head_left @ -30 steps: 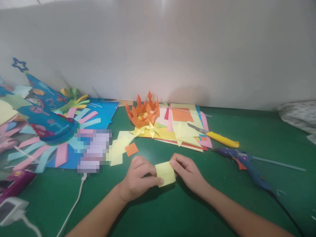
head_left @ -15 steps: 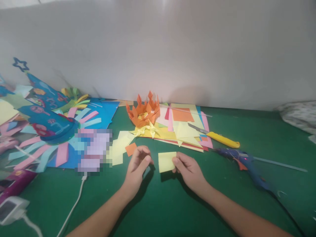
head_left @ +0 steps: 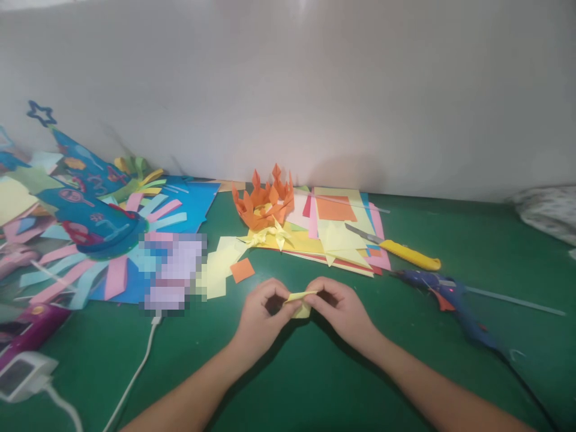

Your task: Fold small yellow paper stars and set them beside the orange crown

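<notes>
A small sheet of yellow paper point(head_left: 302, 307) is held just above the green table, its upper edge bent over. My left hand point(head_left: 265, 312) pinches its left end between thumb and fingers. At the other end, my right hand point(head_left: 339, 309) is closed on the same sheet. A small orange paper square point(head_left: 242, 271) lies on the table just beyond my left hand. Farther back stands an orange folded-paper crown point(head_left: 263, 207), with yellow folded-paper pieces point(head_left: 279, 235) in front of it.
Stacked coloured paper point(head_left: 337, 210) lies at the back, with a yellow utility knife point(head_left: 409, 255) on its right, blade out. A blue glue gun point(head_left: 450, 297) trails a cord at right. Blue party hats point(head_left: 96, 219) and a white cable point(head_left: 139, 372) are at left.
My left hand has moved right and taken hold of the yellow sheet, which only my right hand held before. The sheet has gone from flat to bent over. The orange square is now fully uncovered.
</notes>
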### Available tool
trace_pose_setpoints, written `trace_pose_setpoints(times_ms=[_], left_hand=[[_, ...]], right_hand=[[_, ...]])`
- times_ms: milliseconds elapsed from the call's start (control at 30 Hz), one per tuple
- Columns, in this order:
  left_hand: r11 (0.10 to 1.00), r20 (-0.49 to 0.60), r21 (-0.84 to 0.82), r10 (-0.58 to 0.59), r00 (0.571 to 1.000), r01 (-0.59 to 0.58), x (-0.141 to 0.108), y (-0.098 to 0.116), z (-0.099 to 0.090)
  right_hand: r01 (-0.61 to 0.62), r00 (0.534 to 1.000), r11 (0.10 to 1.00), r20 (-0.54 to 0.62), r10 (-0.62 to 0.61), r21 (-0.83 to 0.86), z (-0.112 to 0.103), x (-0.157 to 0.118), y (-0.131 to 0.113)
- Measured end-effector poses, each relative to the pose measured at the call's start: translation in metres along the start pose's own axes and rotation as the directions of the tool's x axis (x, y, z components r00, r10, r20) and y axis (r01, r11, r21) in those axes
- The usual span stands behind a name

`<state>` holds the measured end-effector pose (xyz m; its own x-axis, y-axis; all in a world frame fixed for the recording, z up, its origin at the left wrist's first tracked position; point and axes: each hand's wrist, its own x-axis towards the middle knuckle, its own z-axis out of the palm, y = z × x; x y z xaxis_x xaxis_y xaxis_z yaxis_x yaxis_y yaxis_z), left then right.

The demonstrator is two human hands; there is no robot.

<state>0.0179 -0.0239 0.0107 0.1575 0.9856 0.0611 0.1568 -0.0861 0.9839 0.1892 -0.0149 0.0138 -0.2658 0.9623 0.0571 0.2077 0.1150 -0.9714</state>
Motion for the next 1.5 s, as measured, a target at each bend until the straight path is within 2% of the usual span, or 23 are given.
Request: trace_pose_setpoints(times_ms=[167,333,467,567,700,833,933,1033,1100,1200,1333,1400,1500], left_hand=[[0.995,-0.011,-0.070,-0.069,0.998,0.068,0.000,0.001,0.002],[0.986,-0.056,-0.161,-0.051,0.997,0.041,0.001,0.003,0.003],[0.991,-0.061,-0.129,-0.046,0.997,0.038,-0.001,0.006,0.006],[0.983,-0.050,-0.167,-0.079,0.996,0.070,-0.002,0.005,0.009],[0.967,0.019,-0.231,-0.109,0.994,0.111,-0.001,0.003,0.011],[0.975,0.038,-0.166,-0.141,0.989,0.146,0.000,0.004,0.007],[0.991,0.007,-0.036,-0.131,0.991,0.131,0.001,0.006,0.002],[0.988,0.002,0.110,-0.107,0.994,0.106,0.003,0.006,-0.003],[0.984,0.018,0.130,-0.123,0.992,0.120,0.004,0.005,-0.005],[0.983,0.033,0.005,-0.184,0.982,0.184,0.007,0.002,-0.005],[0.964,0.119,-0.129,-0.218,0.969,0.233,0.008,-0.001,-0.001],[0.958,0.146,-0.144,-0.229,0.962,0.250,0.007,-0.002,0.001],[0.953,0.127,-0.170,-0.232,0.965,0.251,0.006,-0.004,0.002]], right_hand=[[-0.063,0.997,0.997,-0.030,0.064,0.034,0.000,0.000,-0.004],[-0.131,0.991,0.986,0.053,0.126,0.106,0.002,0.000,-0.001],[-0.118,0.989,0.992,0.099,0.113,0.053,0.005,-0.001,-0.002],[-0.101,0.993,0.994,0.068,0.097,0.051,0.006,-0.002,-0.003],[-0.095,0.995,0.980,0.017,0.093,0.176,0.005,-0.002,-0.001],[-0.156,0.988,0.958,0.059,0.146,0.240,0.004,-0.001,0.000],[-0.145,0.987,0.963,0.097,0.126,0.229,0.003,0.001,-0.001],[-0.087,0.996,0.979,0.023,0.084,0.182,0.001,0.001,-0.001],[-0.070,0.995,0.991,-0.061,0.078,0.118,0.001,0.002,0.000],[-0.073,0.989,0.996,-0.123,0.079,0.055,0.001,0.002,0.003],[-0.121,0.984,0.989,-0.119,0.131,0.088,0.001,0.004,0.003],[-0.128,0.987,0.984,-0.077,0.138,0.122,0.002,0.004,0.003],[-0.121,0.993,0.975,0.032,0.117,0.186,0.004,0.003,0.002]])
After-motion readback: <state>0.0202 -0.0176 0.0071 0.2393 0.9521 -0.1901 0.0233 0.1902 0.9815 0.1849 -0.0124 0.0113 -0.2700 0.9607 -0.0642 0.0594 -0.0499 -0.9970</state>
